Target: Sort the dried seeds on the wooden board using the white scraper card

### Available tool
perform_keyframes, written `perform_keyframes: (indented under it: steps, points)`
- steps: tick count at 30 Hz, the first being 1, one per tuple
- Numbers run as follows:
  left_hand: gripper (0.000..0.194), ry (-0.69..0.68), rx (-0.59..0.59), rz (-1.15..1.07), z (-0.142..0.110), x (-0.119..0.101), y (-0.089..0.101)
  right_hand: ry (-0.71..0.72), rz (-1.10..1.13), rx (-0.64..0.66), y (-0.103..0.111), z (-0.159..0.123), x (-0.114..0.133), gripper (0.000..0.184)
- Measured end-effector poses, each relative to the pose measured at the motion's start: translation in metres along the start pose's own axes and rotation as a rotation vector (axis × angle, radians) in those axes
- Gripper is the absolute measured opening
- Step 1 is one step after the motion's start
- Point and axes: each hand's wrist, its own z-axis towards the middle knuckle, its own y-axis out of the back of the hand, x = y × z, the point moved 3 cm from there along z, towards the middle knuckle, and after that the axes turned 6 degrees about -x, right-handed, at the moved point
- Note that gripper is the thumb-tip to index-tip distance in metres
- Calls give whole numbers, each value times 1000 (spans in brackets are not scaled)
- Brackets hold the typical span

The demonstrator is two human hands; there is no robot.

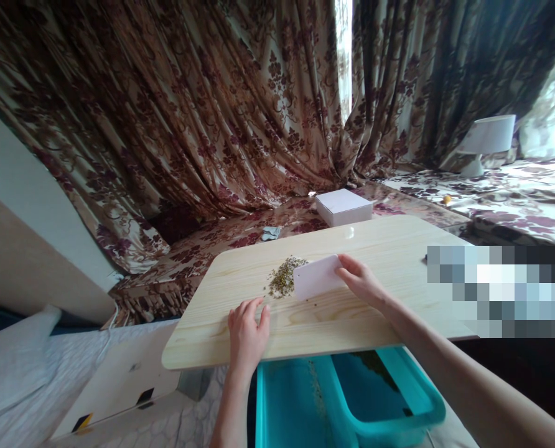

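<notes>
A loose heap of small greenish-brown bits point(284, 277), possibly seeds or dried herbs, lies on the light wood-grain table point(375, 249). My right hand point(356, 274) pinches the right end of a thin white rectangular board point(318, 277) with a small hole near its left corner. The board is tilted, and its left edge is at the right side of the heap. My left hand point(248, 322) rests at the table's near edge, left of and below the heap, fingers bent and apart, holding nothing.
Below the table's near edge stands a turquoise tub point(427, 404) with two compartments; dark bits lie in the right one. A white box point(345, 207) sits behind the table on patterned fabric. A white lamp point(487, 137) is at the far right, a cardboard box point(119, 373) at the lower left.
</notes>
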Motion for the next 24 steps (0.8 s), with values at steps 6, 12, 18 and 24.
perform_keyframes:
  steps: [6,12,18,24]
  points:
    - [25,1,-6,0,1,0,0,-18,-46,35,-2,2,0,16]
    - [27,0,8,9,0,2,-1,-77,-117,66,-1,4,-3,26]
    - [29,-23,6,1,0,4,-3,-168,-183,119,4,2,-4,30]
    - [29,-44,-16,17,-1,5,-4,-239,-270,111,22,-12,7,33]
